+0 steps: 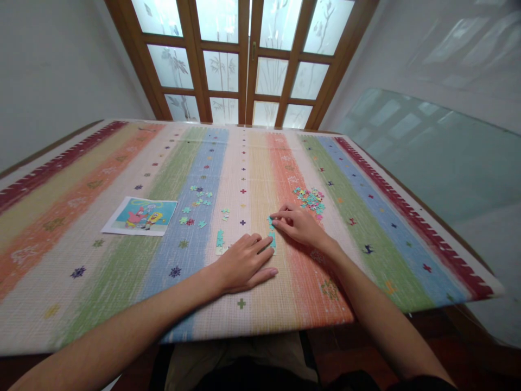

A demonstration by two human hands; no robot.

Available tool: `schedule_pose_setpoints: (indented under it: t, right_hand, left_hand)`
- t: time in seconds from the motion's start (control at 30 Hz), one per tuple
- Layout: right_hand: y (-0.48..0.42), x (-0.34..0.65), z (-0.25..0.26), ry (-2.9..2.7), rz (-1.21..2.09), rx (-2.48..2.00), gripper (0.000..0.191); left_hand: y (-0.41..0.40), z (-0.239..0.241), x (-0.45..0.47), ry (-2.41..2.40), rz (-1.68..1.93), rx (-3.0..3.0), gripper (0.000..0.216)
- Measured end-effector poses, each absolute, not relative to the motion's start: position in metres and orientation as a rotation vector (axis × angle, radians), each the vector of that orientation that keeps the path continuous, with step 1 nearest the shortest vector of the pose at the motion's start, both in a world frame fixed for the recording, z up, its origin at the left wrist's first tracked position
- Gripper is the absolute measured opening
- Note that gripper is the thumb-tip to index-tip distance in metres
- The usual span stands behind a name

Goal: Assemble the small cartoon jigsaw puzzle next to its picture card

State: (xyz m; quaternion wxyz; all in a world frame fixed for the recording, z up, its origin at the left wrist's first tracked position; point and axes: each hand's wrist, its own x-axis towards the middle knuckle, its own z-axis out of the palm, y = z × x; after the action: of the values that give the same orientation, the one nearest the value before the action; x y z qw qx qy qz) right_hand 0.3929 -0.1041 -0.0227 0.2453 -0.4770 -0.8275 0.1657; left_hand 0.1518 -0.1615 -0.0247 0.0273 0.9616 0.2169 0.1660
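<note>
My right hand (299,224) pinches a small teal jigsaw piece (271,220) between thumb and forefinger, at the top of a short column of joined pieces. Flat over the lower edge of the partly joined puzzle lies my left hand (248,263), fingers stretched out, with its fingertips on the right-hand joined pieces (272,239). It hides part of the bottom row. The left side of the joined puzzle (220,238) shows as a teal strip with pale pieces below. A pile of mixed pieces (312,200) sits just beyond my right hand.
Several loose teal pieces (202,224) are scattered on the blue stripe to the left, and a few pale pieces (225,214) lie above the joined strip. A printed cartoon picture (140,216) rests farther left. The striped tablecloth (122,282) covers the table; wooden glass doors (244,65) stand behind.
</note>
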Motion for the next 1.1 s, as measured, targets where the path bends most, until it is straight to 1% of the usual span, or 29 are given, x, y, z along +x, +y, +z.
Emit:
schedule_pose_setpoints:
  t: [0.23, 0.47, 0.67, 0.93, 1.1]
  right_hand:
    - [-0.1038, 0.3978, -0.0168, -2.358, 0.507, -1.149, 0.017]
    - [-0.1013, 0.3987, -0.0184, -2.421, 0.505, -0.96, 0.019]
    - [-0.1019, 0.3993, -0.0195, -2.425, 0.504, -0.967, 0.017]
    - [-0.1072, 0.3986, -0.0232, -2.418, 0.397, -1.031, 0.024]
    - [-0.1086, 0.3985, -0.0203, -2.424, 0.422, -1.042, 0.024]
  left_hand:
    - [-0.1611, -0.027, 0.1514, 0.66, 0.546, 2.946, 0.038]
    - [-0.1614, -0.0263, 0.1518, 0.667, 0.502, 2.987, 0.038]
    - [-0.1614, -0.0269, 0.1514, 0.671, 0.521, 2.954, 0.036]
    - [-0.1606, -0.0262, 0.152, 0.663, 0.512, 2.983, 0.037]
    - [-0.1601, -0.0259, 0.1527, 0.669, 0.494, 3.013, 0.038]
